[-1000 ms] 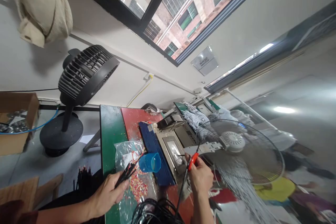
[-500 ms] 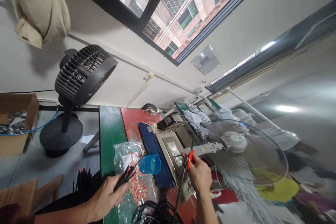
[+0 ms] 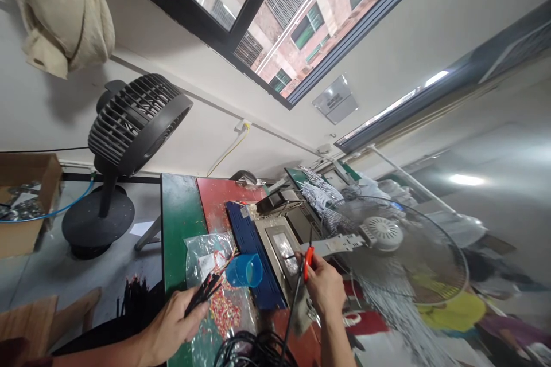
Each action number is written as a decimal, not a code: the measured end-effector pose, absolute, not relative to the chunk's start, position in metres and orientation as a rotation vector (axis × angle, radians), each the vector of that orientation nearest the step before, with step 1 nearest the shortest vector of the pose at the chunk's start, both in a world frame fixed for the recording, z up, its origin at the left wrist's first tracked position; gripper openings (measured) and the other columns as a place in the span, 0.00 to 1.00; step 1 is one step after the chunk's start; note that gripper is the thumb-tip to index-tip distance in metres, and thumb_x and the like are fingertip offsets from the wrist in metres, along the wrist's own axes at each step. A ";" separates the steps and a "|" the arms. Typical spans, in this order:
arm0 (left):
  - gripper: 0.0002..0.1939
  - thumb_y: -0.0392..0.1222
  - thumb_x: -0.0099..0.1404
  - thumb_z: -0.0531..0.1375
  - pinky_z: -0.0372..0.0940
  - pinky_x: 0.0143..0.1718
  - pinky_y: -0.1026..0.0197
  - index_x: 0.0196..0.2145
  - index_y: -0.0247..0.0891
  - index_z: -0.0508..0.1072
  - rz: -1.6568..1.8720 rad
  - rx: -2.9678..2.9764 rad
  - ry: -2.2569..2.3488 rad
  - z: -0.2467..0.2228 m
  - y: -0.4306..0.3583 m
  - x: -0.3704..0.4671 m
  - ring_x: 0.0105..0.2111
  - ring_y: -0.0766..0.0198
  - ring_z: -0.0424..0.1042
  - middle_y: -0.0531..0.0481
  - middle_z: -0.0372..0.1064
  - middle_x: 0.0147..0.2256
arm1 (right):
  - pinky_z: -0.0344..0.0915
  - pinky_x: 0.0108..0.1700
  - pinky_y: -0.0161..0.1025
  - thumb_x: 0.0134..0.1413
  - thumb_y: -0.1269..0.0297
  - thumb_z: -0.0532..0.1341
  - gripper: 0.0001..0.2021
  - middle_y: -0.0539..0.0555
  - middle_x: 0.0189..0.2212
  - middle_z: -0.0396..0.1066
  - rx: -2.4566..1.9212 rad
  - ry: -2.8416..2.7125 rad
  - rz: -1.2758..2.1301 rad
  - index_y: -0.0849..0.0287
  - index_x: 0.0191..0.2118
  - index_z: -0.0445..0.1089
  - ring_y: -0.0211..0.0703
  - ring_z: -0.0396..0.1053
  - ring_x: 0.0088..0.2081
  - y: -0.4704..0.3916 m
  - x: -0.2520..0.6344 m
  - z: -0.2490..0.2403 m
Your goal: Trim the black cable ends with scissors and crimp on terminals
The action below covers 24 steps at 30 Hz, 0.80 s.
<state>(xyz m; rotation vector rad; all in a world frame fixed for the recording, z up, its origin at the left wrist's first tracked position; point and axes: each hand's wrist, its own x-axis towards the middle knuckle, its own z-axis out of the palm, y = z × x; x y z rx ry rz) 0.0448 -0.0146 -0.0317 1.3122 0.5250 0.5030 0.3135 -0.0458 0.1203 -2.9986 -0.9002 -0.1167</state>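
Observation:
My left hand point(image 3: 172, 318) is closed around a bundle of black cables point(image 3: 204, 292) whose ends show thin coloured wires. These wire ends reach over a clear plastic bag point(image 3: 196, 246) strewn with small red and yellow bits point(image 3: 226, 309), beside a translucent blue cup point(image 3: 245, 270). In my right hand point(image 3: 326, 287) is a red-handled tool point(image 3: 308, 264) with a thin dark tip; its exact kind is unclear. A black cable point(image 3: 291, 309) runs up to this hand from a coil of black cable point(image 3: 253, 350); whether the fingers grip it is hidden.
Behind my right hand sits a metal machine point(image 3: 267, 232) with a shiny silver window or basin, next to a dark blue slotted panel point(image 3: 243, 223). A caged fan point(image 3: 387, 235) stands close on the right. Another black fan point(image 3: 138, 123) is at left, near a cardboard box point(image 3: 47, 206).
The view has shifted very slightly. Both hands keep nearly the same position and hold the same things.

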 end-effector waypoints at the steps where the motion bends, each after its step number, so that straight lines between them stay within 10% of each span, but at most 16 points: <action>1: 0.19 0.56 0.65 0.47 0.50 0.20 0.69 0.29 0.37 0.60 0.501 1.314 0.525 -0.032 -0.015 0.045 0.17 0.73 0.49 0.61 0.49 0.16 | 0.54 0.25 0.33 0.54 0.51 0.54 0.18 0.59 0.30 0.74 -3.003 -0.899 -0.120 0.54 0.43 0.74 0.48 0.70 0.33 -0.046 0.314 0.120; 24: 0.20 0.58 0.64 0.47 0.49 0.19 0.69 0.30 0.36 0.61 0.471 1.320 0.550 -0.031 -0.014 0.045 0.17 0.73 0.49 0.61 0.49 0.16 | 0.55 0.27 0.33 0.57 0.52 0.52 0.18 0.58 0.33 0.75 -3.049 -0.922 -0.128 0.54 0.45 0.72 0.49 0.71 0.36 -0.046 0.309 0.124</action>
